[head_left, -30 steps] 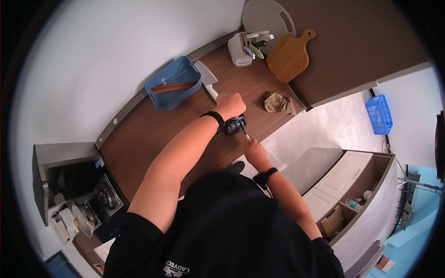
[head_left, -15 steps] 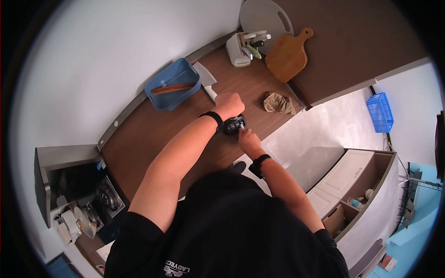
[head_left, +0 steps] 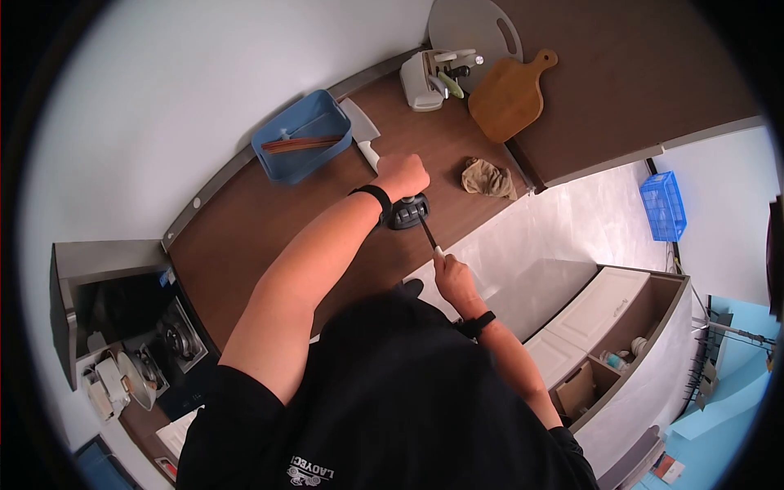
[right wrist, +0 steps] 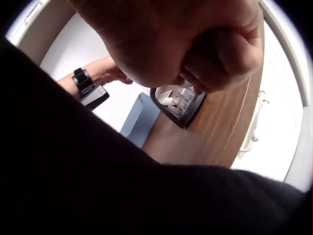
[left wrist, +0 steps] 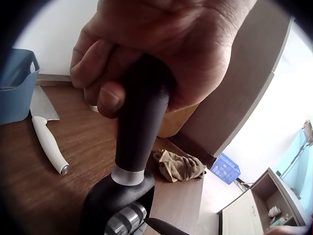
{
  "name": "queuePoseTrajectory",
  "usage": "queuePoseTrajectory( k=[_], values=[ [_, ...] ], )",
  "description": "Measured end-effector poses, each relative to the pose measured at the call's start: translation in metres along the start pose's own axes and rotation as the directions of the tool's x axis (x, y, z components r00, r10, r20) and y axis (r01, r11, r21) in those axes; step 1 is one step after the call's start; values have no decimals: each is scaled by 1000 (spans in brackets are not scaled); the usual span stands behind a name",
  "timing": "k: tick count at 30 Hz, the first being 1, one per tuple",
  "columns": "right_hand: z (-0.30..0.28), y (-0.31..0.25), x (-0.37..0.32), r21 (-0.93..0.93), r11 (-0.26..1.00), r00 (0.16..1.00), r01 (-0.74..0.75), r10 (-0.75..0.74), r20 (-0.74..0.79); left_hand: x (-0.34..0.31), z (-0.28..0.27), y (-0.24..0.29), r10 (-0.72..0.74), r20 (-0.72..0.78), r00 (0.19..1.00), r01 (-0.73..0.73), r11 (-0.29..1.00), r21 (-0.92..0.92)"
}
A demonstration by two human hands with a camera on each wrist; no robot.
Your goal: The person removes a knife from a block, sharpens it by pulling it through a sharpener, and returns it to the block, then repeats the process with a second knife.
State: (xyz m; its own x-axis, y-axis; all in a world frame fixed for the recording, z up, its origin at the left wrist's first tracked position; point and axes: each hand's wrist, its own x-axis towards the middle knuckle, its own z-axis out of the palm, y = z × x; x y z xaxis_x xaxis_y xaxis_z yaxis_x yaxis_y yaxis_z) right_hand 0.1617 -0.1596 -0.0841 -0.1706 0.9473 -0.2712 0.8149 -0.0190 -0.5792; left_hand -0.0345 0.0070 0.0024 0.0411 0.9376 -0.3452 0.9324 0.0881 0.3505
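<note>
My left hand point(head_left: 402, 178) grips the upright black handle point(left wrist: 142, 117) of a knife sharpener point(head_left: 409, 212) standing on the brown counter. In the left wrist view, metal rollers point(left wrist: 128, 219) show in its slots. My right hand point(head_left: 457, 284) holds a small knife by its pale handle point(head_left: 439, 252); the dark blade point(head_left: 428, 233) reaches from the sharpener's slots towards me. In the left wrist view the blade tip point(left wrist: 164, 226) lies beside the rollers. The right wrist view shows my right hand point(right wrist: 181, 44) curled, with the sharpener point(right wrist: 182, 105) beyond it; the knife is hidden there.
A cleaver point(head_left: 362, 122) lies beside a blue bin point(head_left: 304, 167) holding reddish-brown sticks. Farther along are a crumpled cloth point(head_left: 487, 179), a knife block point(head_left: 422, 82) and a wooden board point(head_left: 506, 100). The counter's front edge is near my right hand.
From half a second ago, my right hand has drawn back from the sharpener towards my body, so more of the blade shows. My left hand still grips the handle. The head view has shifted slightly.
</note>
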Motion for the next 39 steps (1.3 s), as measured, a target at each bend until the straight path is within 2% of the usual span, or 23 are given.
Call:
queuePoseTrajectory(
  k=[5,7,10,14,17,19,28,30,32,33,35,36,38,39],
  values=[
    [4,-4,2,11,996,996,88,-87,-31,0,-3,4,-32,26,999,30,999,38],
    [-2,-17,6,25,999,999,29,-28,-20,-1,-4,5,-36,39,999,35,998,46],
    [18,-7,14,-62,997,999,35,-34,24,-2,-3,5,-33,47,998,32,999,25],
    [23,-6,11,-94,995,999,34,-33,11,-2,-2,4,-42,41,998,41,999,29],
    [29,-14,12,-98,995,999,-15,18,31,-5,-3,6,-40,58,998,39,999,24],
    [32,-23,20,-116,989,993,-95,103,63,-3,-3,6,-50,49,998,50,999,3],
    [38,-46,67,-66,993,992,-102,106,63,-11,-3,11,-24,35,999,23,999,36],
    [54,-35,73,-54,996,997,-75,76,27,-14,-3,12,-28,26,999,26,998,57],
    [68,-9,73,-119,982,989,144,-140,37,-14,0,12,-33,21,999,31,998,60],
    [61,-4,65,-125,981,988,150,-146,42,-12,0,9,-18,23,1000,17,999,44],
    [43,-3,35,-268,934,963,234,-186,194,-10,0,5,-10,26,1000,9,1000,19],
    [35,-7,22,-273,932,961,238,-186,203,-10,-1,5,-1,17,1000,0,1000,22],
    [22,-13,3,-124,989,982,-80,100,161,-9,1,3,14,20,1000,-14,1000,23],
    [26,-7,5,-124,991,983,-47,68,172,-8,1,3,-1,20,1000,1,1000,7]
  ],
)
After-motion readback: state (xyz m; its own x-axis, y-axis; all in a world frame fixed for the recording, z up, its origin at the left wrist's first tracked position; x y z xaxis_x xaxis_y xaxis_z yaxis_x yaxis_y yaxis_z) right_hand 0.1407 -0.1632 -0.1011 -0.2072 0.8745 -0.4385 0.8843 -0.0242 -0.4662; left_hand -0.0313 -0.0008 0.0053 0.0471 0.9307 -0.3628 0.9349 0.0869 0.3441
